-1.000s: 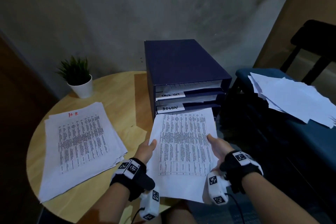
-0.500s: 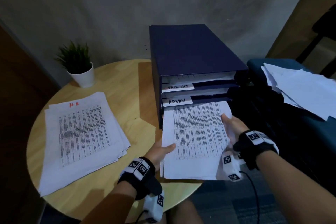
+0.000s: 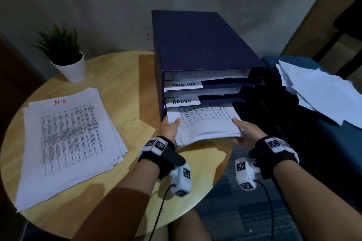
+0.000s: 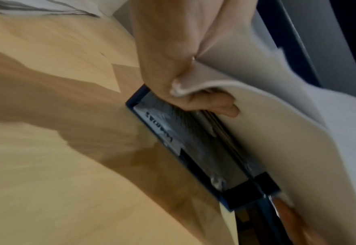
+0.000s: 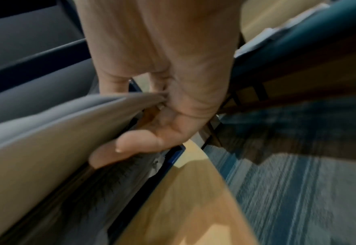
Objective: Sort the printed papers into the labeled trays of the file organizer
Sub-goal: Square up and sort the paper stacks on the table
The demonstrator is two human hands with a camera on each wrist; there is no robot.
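Observation:
A dark blue file organizer point(image 3: 197, 45) stands on the round wooden table point(image 3: 125, 84), with tray labels TASK LIST point(image 3: 183, 84) and ADMIN point(image 3: 182, 101). A printed stack of papers point(image 3: 203, 121) lies half inside the slot just below the ADMIN label. My left hand point(image 3: 169, 126) pinches its left edge, thumb on top. My right hand point(image 3: 245, 131) holds its right edge, thumb on top and fingers beneath. In the left wrist view the fingers point(image 4: 210, 102) curl under the sheets point(image 4: 277, 132); in the right wrist view the fingers point(image 5: 135, 144) lie beneath the stack point(image 5: 46, 132), just above the lowest tray point(image 5: 114, 190).
A second paper pile point(image 3: 68, 139) marked H.R in red lies on the table's left. A potted plant point(image 3: 66, 56) stands at the back left. Loose white sheets point(image 3: 321, 92) lie on a blue chair point(image 3: 333, 133) to the right. Striped carpet point(image 3: 244, 211) shows below the table edge.
Both hands have carried the stack forward from above my lap. Its far end has gone deeper into the slot under the ADMIN label.

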